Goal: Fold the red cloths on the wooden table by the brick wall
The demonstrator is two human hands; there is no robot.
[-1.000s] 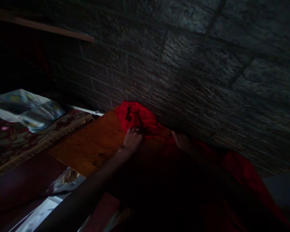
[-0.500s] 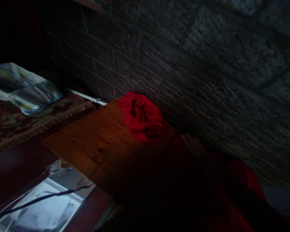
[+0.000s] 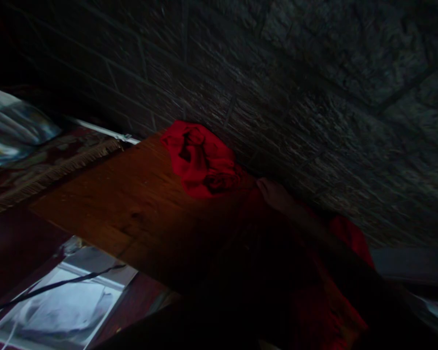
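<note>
A red cloth [image 3: 200, 160], bunched up at its far end, lies on a brown wooden board [image 3: 131, 189] against the wall. My right hand [image 3: 275, 195] is at the cloth's wall-side edge, its fingers closed on the red fabric, though the dim light blurs the detail. More red fabric shows around my right forearm and below it. What looks like my left arm [image 3: 153, 323] reaches in from the bottom as a dark shape. Deep shadow over the near part of the board hides my left hand and whatever it touches.
A rough block wall [image 3: 277, 112] runs along the board's far side. At left are a fringed patterned rug [image 3: 51, 180] and a crumpled printed sheet [image 3: 14, 126]. Below the board lies a white framed panel [image 3: 65, 301], crossed by a dark cord [image 3: 58, 286].
The view has shifted, so the board, cloth and my right hand appear farther left and slightly higher. My right hand stays at the cloth's edge. The dark left arm shows more at the bottom.
</note>
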